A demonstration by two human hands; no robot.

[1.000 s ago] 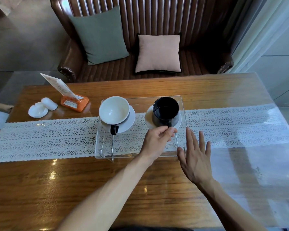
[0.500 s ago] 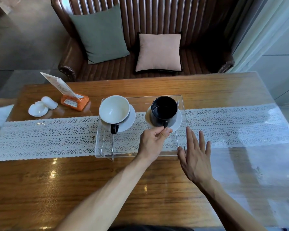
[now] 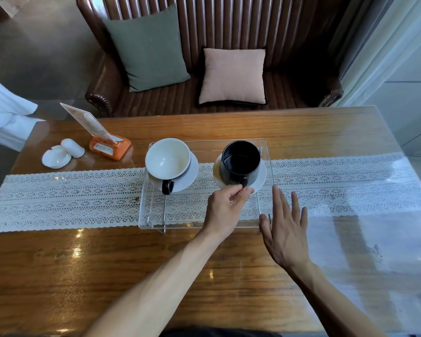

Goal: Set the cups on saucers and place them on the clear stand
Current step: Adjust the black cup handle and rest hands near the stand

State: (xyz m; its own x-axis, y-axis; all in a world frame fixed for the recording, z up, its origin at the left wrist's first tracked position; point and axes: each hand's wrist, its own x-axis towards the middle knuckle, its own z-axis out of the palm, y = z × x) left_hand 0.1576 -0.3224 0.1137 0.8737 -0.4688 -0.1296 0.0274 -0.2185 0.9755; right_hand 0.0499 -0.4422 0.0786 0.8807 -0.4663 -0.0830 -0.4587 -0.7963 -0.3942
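Note:
A clear acrylic stand (image 3: pixel 204 221) sits on the lace runner in the middle of the table. On its left half a white cup (image 3: pixel 167 158) with a black handle rests on a white saucer (image 3: pixel 191 176). On its right half a black cup (image 3: pixel 240 162) stands on a second white saucer (image 3: pixel 260 177), with its handle pointing toward me. My left hand (image 3: pixel 225 210) pinches thumb and fingers at this saucer's near rim, just below the handle. My right hand (image 3: pixel 286 231) lies flat with fingers spread at the stand's front right corner, holding nothing.
A lace runner (image 3: pixel 71 198) crosses the wooden table (image 3: pixel 107 276). At the far left stand an orange card holder (image 3: pixel 110 148) and small white dishes (image 3: pixel 58 156). Someone's white sleeve (image 3: pixel 3 115) shows at the left edge. A leather sofa with cushions (image 3: pixel 232 76) is beyond the table.
My left hand has slid off the black cup's handle and a little toward me, onto the saucer's rim. The cup's handle now shows. My right hand has stayed put.

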